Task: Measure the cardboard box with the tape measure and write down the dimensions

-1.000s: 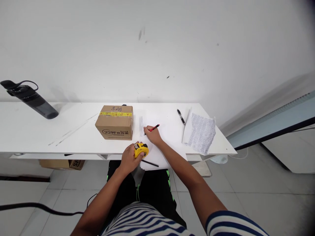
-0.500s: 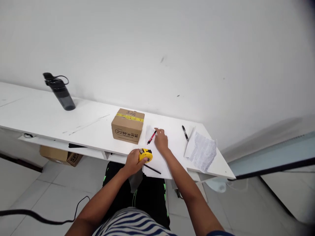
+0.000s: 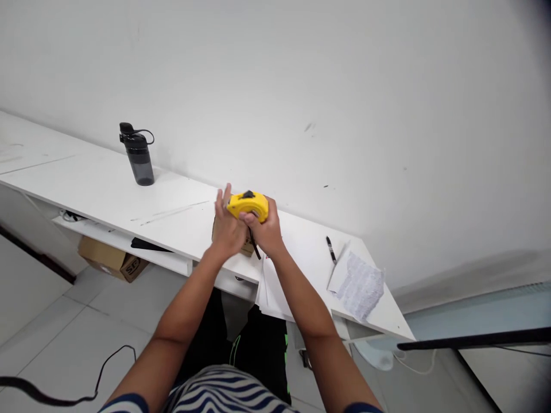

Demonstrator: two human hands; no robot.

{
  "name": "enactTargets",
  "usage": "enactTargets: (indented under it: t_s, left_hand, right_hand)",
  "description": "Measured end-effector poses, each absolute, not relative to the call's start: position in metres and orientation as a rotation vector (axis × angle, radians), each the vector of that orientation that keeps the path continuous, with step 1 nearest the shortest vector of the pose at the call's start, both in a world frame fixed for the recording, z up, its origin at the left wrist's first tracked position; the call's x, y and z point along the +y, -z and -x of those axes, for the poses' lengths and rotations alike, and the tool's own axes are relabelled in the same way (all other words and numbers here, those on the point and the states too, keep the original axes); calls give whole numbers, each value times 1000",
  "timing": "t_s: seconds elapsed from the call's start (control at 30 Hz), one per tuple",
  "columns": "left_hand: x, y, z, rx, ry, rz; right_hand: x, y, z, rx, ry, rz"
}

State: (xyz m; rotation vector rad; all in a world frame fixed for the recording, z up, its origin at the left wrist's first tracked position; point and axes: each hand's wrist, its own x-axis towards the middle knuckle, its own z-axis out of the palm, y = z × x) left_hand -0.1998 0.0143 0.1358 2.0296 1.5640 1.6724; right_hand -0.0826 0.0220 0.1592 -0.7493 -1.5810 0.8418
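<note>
A yellow tape measure [image 3: 248,205] is held up in front of me, above the white desk [image 3: 107,195]. My right hand [image 3: 263,232] grips it from below and the right, fingers curled on its case. My left hand [image 3: 225,226] presses against its left side with fingers raised and partly spread. A black strap hangs from the tape measure between my hands. Both hands hide most of a cardboard box [image 3: 247,248] on the desk behind them. White paper sheets [image 3: 275,287] lie at the desk's front edge below my right wrist.
A dark water bottle [image 3: 138,155] stands at the back left of the desk. A black pen [image 3: 331,249] and a printed, crumpled sheet [image 3: 361,284] lie to the right. Another cardboard box [image 3: 109,259] sits under the desk. A black cable [image 3: 64,390] runs across the floor.
The tape measure has risen from the desk's front edge into the air. My right hand let go of the red pen and joined the left hand on it. The view swung right.
</note>
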Motion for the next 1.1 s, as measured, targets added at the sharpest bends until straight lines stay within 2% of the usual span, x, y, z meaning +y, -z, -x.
enactTargets:
  t_s: [0.13,0.37,0.57,0.9,1.1]
  left_hand:
    - [49,-120,246,1842,-1559,-1833]
    - [69,-67,253,1203,-1593,-1320]
    - [67,-70,248,1309,-1606,-1315]
    - [73,-72,247,1423,-1600,-1313]
    - [77,-72,247,1409,-1638,-1327]
  right_hand:
    - [77,-172,98,-1761,-772,844]
    - [124,-161,109,-2182,-742,952]
    - [112,-160,84,-2271,-699,1052]
    - [72,-145,-43,-2117,-729,1273]
    - [75,-142,-33,-2039,-613,1194]
